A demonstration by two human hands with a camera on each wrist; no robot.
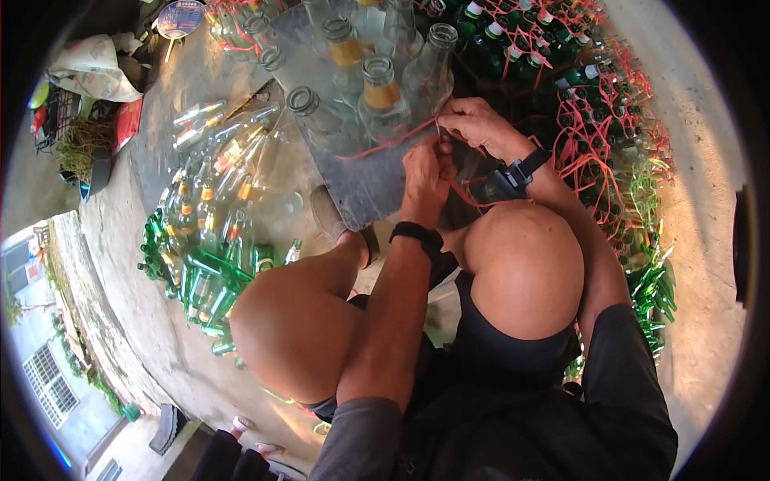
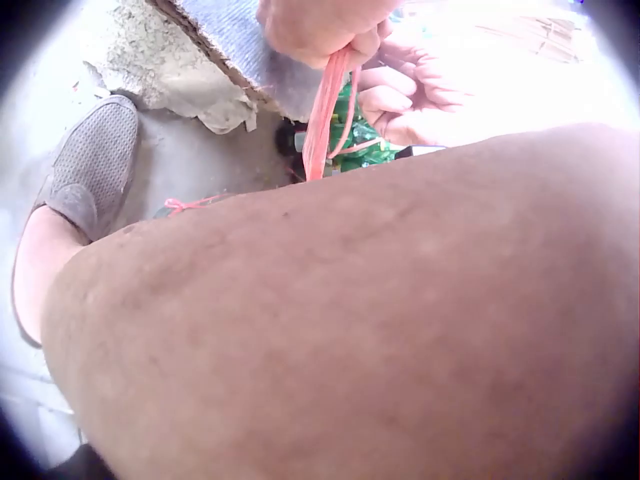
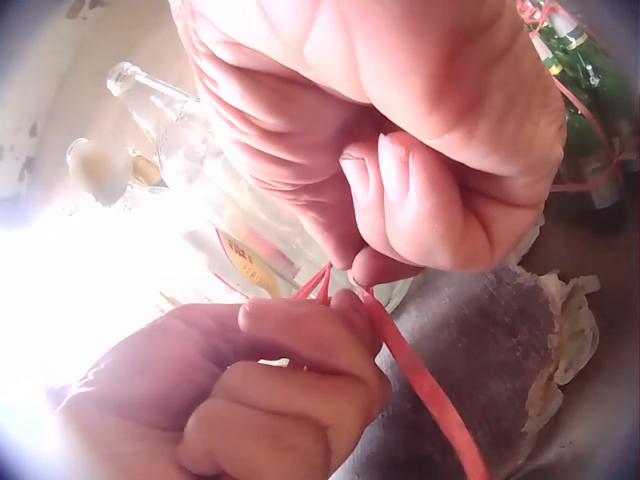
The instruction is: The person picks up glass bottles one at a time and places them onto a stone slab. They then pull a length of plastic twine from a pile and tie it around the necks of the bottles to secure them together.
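Observation:
Both hands meet at the near right edge of a cluster of clear glass bottles (image 1: 377, 112) standing on a dark board (image 1: 353, 192). A red plastic string (image 1: 393, 143) runs around the cluster's near side to the fingers. My left hand (image 1: 427, 170) pinches the string, its fingers curled, with a flat red length hanging below it in the left wrist view. Just above and to the right, my right hand (image 1: 481, 127) pinches the string between thumb and fingertips. In the right wrist view, the fingertips of both hands come together at the string (image 3: 430, 385).
Green bottles (image 1: 593, 120) bound with red string crowd the right side. Loose clear and green bottles (image 1: 216, 232) lie on the floor at left. Bent knees (image 1: 521, 268) flank the forearms, and a shoe (image 2: 95, 160) stands by the board. A round fan (image 1: 180, 20) lies at upper left.

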